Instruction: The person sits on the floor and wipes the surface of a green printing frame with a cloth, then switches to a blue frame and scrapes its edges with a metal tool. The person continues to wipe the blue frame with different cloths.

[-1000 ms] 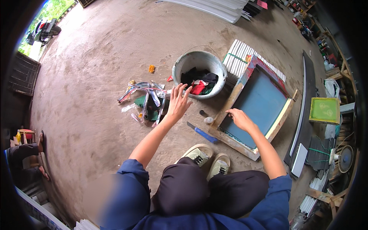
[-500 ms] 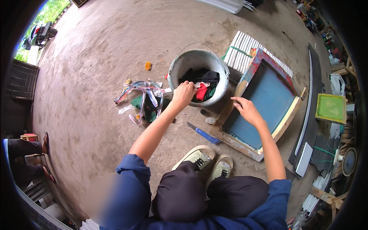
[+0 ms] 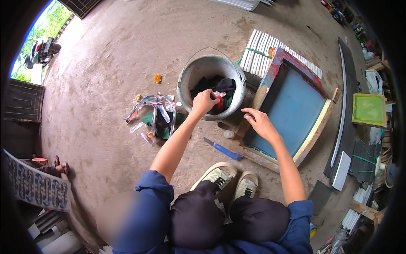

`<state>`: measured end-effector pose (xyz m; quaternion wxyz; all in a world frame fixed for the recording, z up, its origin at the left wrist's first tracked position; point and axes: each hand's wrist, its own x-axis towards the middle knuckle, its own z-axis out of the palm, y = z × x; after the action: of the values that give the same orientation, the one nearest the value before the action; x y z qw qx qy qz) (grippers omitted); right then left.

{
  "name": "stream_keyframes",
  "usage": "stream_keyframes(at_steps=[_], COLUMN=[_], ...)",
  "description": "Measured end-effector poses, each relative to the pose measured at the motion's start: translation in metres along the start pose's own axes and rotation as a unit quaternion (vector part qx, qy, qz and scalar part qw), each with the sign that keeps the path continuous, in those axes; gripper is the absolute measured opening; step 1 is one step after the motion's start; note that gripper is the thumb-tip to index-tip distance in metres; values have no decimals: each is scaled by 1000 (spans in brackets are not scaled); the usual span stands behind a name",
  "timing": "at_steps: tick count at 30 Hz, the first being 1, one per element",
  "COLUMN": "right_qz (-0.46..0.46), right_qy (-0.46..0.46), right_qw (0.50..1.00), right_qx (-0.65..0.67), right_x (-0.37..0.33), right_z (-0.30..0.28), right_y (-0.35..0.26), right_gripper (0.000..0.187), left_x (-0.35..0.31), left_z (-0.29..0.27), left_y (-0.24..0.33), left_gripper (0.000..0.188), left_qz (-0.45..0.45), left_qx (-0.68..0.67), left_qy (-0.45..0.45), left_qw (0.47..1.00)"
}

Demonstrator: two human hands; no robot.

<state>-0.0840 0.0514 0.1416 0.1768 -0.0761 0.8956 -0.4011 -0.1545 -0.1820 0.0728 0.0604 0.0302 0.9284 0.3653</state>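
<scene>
A grey bucket with a thin wire handle stands on the floor before me, holding dark, green, red and white rags. My left hand reaches over its near side, fingers closed in a pinch on a red and white rag. To the right, a wooden-framed printing screen with blue mesh lies tilted against a stack of white panels. My right hand hovers above the screen's left edge, index finger stretched out, holding nothing visible.
A blue-handled knife with its blade out lies before my shoes. Clear plastic scraps and a green cloth lie left of the bucket. Bundled white panels sit behind the screen. Far left are another person's foot and a printed sheet.
My view has shifted slightly. My left hand is lower over the bucket, near the rags. My right hand has moved a little left with its index finger straighter. A printed sheet has appeared at left.
</scene>
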Motion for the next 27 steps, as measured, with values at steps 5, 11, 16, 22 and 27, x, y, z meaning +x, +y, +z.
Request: stream_keyframes(at_steps=[5, 11, 16, 22, 27], right_qz=[-58, -165, -166, -52, 39], right_qy=[40, 164, 173, 228, 226], right_qw=[997, 970, 944, 950, 945], right_qx=[23, 64, 228, 206, 232], right_x=[-2, -17, -23, -49, -66], right_z=[-12, -32, -31, -21, -6], right_y=[-22, -64, -67, -11, 40], right_gripper=[28, 44, 50, 21, 20], left_x=[-5, -14, -40, -77, -120], left_z=[-47, -86, -78, -21, 32], left_y=[30, 78, 137, 126, 54], left_gripper=[21, 20, 22, 23, 48], left_qz=[-11, 111, 134, 189, 272], left_qx=[-162, -279, -320, -269, 4], left_qy=[-45, -75, -103, -18, -97], left_qw=[986, 951, 932, 944, 957])
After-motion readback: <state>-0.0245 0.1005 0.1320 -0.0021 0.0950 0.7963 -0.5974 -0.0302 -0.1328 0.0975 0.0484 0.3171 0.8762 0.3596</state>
